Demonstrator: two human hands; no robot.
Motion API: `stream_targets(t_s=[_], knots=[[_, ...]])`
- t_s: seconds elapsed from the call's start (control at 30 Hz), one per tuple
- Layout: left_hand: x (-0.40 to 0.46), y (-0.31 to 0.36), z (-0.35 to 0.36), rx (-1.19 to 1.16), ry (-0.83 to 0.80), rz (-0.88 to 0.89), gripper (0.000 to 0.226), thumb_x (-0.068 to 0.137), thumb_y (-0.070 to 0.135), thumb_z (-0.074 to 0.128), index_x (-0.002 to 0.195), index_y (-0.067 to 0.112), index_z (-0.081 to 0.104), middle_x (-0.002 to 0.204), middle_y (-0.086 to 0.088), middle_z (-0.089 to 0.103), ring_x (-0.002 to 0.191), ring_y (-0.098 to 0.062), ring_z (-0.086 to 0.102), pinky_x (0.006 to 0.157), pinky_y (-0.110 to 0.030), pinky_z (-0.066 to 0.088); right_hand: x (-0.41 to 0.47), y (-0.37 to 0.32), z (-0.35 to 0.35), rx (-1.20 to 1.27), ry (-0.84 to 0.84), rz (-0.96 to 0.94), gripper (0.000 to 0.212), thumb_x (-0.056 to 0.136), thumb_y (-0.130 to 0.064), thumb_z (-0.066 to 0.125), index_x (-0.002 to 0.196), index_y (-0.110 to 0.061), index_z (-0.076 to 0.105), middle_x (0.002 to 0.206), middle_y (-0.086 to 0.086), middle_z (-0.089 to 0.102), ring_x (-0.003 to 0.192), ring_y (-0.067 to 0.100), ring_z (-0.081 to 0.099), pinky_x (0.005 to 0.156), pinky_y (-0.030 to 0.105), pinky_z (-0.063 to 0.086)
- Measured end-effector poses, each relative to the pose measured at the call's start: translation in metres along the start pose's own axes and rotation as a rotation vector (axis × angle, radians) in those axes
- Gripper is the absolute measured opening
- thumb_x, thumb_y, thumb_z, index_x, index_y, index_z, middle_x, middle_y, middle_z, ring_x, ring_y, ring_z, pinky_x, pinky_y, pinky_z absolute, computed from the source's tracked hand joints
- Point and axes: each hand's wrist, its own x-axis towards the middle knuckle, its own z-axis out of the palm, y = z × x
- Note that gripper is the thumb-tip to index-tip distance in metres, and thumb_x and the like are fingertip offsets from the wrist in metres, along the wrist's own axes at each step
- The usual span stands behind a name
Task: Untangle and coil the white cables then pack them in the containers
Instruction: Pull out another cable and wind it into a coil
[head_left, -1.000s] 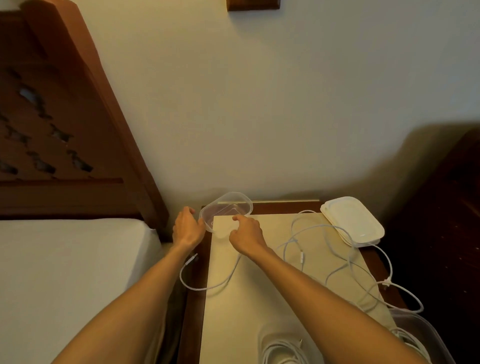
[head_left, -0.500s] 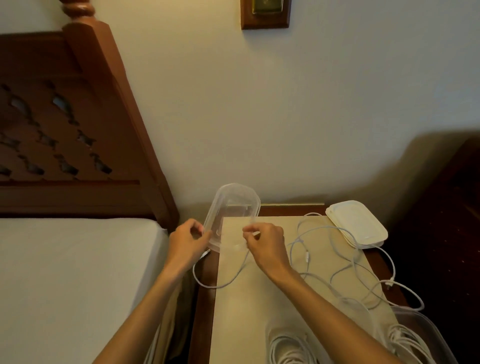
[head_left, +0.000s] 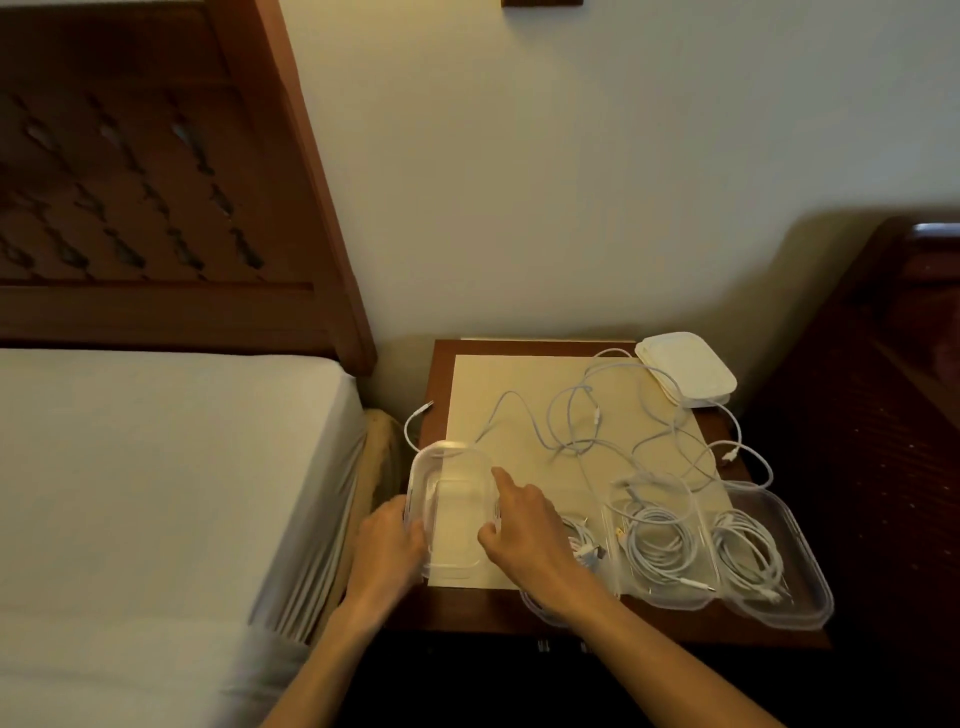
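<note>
Since half a second ago I see the clear plastic container (head_left: 451, 512) has come down from the far left corner of the nightstand (head_left: 524, 610) to its near left edge, where it now sits flat on the cream mat (head_left: 524, 415), open side up. My left hand (head_left: 387, 553) grips the container's left wall, fingers curled round the rim. My right hand (head_left: 524, 530) holds the right wall, thumb and bent fingers pinching it, with the index finger stretched along the rim.

The container is a thin, see-through oblong with rounded corners, and it holds no cable. To its right stand three like it: one (head_left: 584, 545) partly hidden behind my right wrist, a middle one (head_left: 657, 540) and a right one (head_left: 753, 556), each with a coiled white cable inside. Loose white cables (head_left: 582, 415) sprawl in tangled loops over the mat's far half, one end hanging off the left edge. A stack of white opaque lids (head_left: 685, 371) rests at the far right corner.
</note>
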Motion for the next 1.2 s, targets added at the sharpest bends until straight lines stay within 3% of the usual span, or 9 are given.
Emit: stream_targets(t_s=[0.17, 0.43, 0.5, 0.63, 0.77, 0.83, 0.93, 1.1, 1.2], knots=[[-0.018, -0.008, 0.007, -0.010, -0.023, -0.025, 0.014, 0.091, 0.016, 0.053, 0.093, 0.013, 0.067, 0.084, 0.001, 0.068, 0.070, -0.010, 0.062, 0.061, -0.026, 0.050, -0.013, 0.003, 0.002, -0.097, -0.032, -0.062, 0.046, 0.092, -0.026, 0.050, 0.136, -0.014, 0.046, 0.128, 0.006, 0.056, 0.115, 0.024, 0.048, 0.091, 0.036, 0.045], [-0.026, -0.017, 0.012, -0.098, -0.089, -0.071, 0.013, 0.090, 0.015, 0.053, 0.084, 0.014, 0.064, 0.069, -0.003, 0.067, 0.051, -0.018, 0.064, 0.043, -0.032, 0.052, 0.003, 0.022, -0.018, -0.039, 0.138, -0.032, 0.029, 0.092, -0.028, 0.052, 0.115, -0.021, 0.067, 0.115, -0.006, 0.067, 0.106, 0.016, 0.059, 0.084, 0.033, 0.050], [-0.023, -0.021, 0.011, -0.041, -0.104, -0.077, 0.012, 0.090, 0.025, 0.058, 0.087, 0.017, 0.066, 0.073, 0.001, 0.068, 0.060, -0.017, 0.066, 0.056, -0.042, 0.057, 0.013, 0.027, -0.028, -0.001, 0.190, -0.013, 0.027, 0.091, -0.027, 0.055, 0.113, -0.021, 0.069, 0.113, -0.006, 0.068, 0.105, 0.015, 0.061, 0.082, 0.032, 0.050], [-0.016, -0.010, 0.000, 0.299, 0.035, -0.075, 0.055, 0.086, 0.068, 0.052, 0.119, 0.025, 0.063, 0.115, 0.006, 0.064, 0.096, -0.012, 0.064, 0.077, -0.027, 0.052, 0.043, 0.047, -0.050, 0.051, 0.304, 0.014, 0.022, 0.090, -0.022, 0.059, 0.108, -0.018, 0.071, 0.109, -0.003, 0.069, 0.096, 0.014, 0.063, 0.075, 0.026, 0.048], [0.010, 0.046, -0.009, 0.093, 0.177, 0.207, 0.031, 0.093, 0.043, 0.060, 0.117, 0.024, 0.064, 0.119, 0.007, 0.061, 0.090, -0.005, 0.058, 0.078, -0.021, 0.047, 0.074, 0.078, -0.074, 0.044, 0.432, 0.008, 0.020, 0.087, -0.015, 0.061, 0.105, -0.015, 0.067, 0.111, 0.001, 0.061, 0.101, 0.019, 0.058, 0.076, 0.032, 0.051], [0.034, 0.074, 0.000, 0.028, 0.122, 0.385, 0.021, 0.094, 0.028, 0.061, 0.115, 0.024, 0.064, 0.118, 0.010, 0.060, 0.082, -0.003, 0.058, 0.079, -0.021, 0.051, 0.088, 0.093, -0.087, -0.006, 0.487, 0.002, 0.023, 0.084, -0.009, 0.060, 0.106, -0.016, 0.063, 0.113, 0.002, 0.055, 0.104, 0.021, 0.053, 0.073, 0.035, 0.052], [0.071, 0.111, 0.023, 0.063, -0.058, 0.585, 0.031, 0.094, 0.009, 0.057, 0.122, 0.020, 0.061, 0.128, 0.007, 0.055, 0.104, -0.014, 0.061, 0.088, -0.032, 0.053, 0.110, 0.116, -0.110, -0.161, 0.456, 0.049, 0.038, 0.084, -0.001, 0.056, 0.119, -0.015, 0.056, 0.123, 0.004, 0.053, 0.107, 0.025, 0.047, 0.074, 0.037, 0.051], [0.111, 0.138, 0.063, 0.397, -0.346, 0.526, 0.057, 0.090, 0.001, 0.052, 0.143, 0.021, 0.042, 0.147, -0.001, 0.043, 0.124, -0.029, 0.051, 0.097, -0.042, 0.048, 0.138, 0.153, -0.132, -0.307, 0.179, 0.204, 0.048, 0.096, -0.009, 0.054, 0.142, -0.016, 0.040, 0.142, 0.007, 0.046, 0.125, 0.032, 0.040, 0.095, 0.045, 0.045], [0.120, 0.138, 0.080, 0.485, -0.290, 0.418, 0.039, 0.098, 0.022, 0.047, 0.137, 0.023, 0.047, 0.136, -0.004, 0.055, 0.118, -0.028, 0.055, 0.093, -0.041, 0.049, 0.152, 0.165, -0.140, -0.262, 0.168, 0.165, 0.014, 0.096, -0.011, 0.056, 0.099, -0.019, 0.067, 0.103, 0.007, 0.065, 0.106, 0.031, 0.056, 0.083, 0.046, 0.051]])
